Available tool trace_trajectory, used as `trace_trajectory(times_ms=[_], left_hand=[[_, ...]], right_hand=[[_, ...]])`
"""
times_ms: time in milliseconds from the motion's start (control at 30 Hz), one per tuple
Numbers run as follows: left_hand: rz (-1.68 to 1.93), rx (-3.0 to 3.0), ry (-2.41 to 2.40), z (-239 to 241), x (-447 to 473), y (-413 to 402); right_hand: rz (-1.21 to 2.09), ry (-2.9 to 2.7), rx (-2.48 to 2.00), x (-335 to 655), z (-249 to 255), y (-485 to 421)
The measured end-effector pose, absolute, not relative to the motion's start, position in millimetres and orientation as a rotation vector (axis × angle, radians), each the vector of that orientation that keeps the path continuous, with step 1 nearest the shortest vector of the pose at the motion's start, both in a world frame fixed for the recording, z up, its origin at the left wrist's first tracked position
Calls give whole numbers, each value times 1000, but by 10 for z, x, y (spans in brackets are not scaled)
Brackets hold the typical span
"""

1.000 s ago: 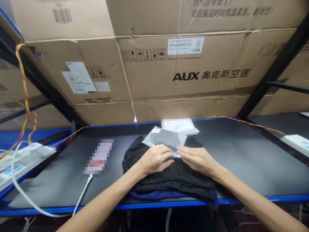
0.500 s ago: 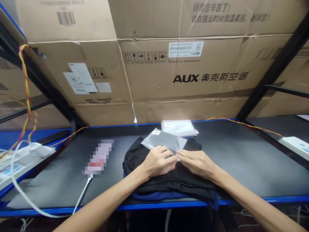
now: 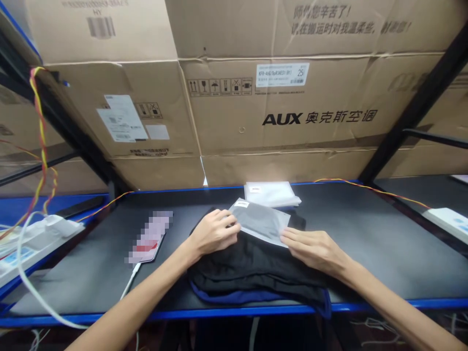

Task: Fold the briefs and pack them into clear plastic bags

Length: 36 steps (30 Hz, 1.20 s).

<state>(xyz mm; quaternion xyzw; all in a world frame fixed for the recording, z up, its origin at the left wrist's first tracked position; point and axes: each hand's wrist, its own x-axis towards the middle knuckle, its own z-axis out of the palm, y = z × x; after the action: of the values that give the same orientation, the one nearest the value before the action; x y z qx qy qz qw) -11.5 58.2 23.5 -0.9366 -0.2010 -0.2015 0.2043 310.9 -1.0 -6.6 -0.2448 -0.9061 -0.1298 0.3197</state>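
Pouch (image 3: 260, 220) sits over the black cloth (image 3: 256, 265), between both hands; whether it rests flat there or is lifted a little, I cannot tell. Its long axis slopes gently, from between 9 and 10 o'clock down to between 3 and 4, with the label (image 3: 242, 204) at the 10 o'clock corner.

From the pouch's middle, the left hand (image 3: 216, 232) is at about 8 to 9 o'clock, its fingers curled with tips at the near left edge; whether they pinch it is hidden. The right hand (image 3: 313, 247) is at 4 o'clock, fingers pressed together and seeming to pinch the right end, its thumb not clear. Each hand is at its own end, so neither is plainly nearer.

Toward 1 o'clock lies the white stack (image 3: 272, 193), just beyond the pouch. Well off toward 9 o'clock is the phone (image 3: 151, 239).
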Motion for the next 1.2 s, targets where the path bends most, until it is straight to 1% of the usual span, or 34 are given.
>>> trace_trajectory(times_ms=[267,433,533,667,767,933,1200], left_hand=[[-547,-2685,-693,364,-476,616],[-577,-2710,-918,410,-410,527],[-607,-2774,-925,369,-257,470],[-532,-2820,-799,238,-96,495],[-541,-2789,-830,155,-102,555],[-611,-2657,-1047,136,-279,646],[-501,-2548,-1589,117,-532,927]], right_hand=[[-338,-2360,-691,3166,-85,-17],[-302,-2316,-705,3089,-102,-18],[-266,-2302,-694,3021,-96,-22],[-256,-2316,-646,2934,-100,5],[-261,-2315,-660,2887,-135,33],[-242,-2302,-844,2853,-208,45],[-94,-2411,-935,2841,-210,59]])
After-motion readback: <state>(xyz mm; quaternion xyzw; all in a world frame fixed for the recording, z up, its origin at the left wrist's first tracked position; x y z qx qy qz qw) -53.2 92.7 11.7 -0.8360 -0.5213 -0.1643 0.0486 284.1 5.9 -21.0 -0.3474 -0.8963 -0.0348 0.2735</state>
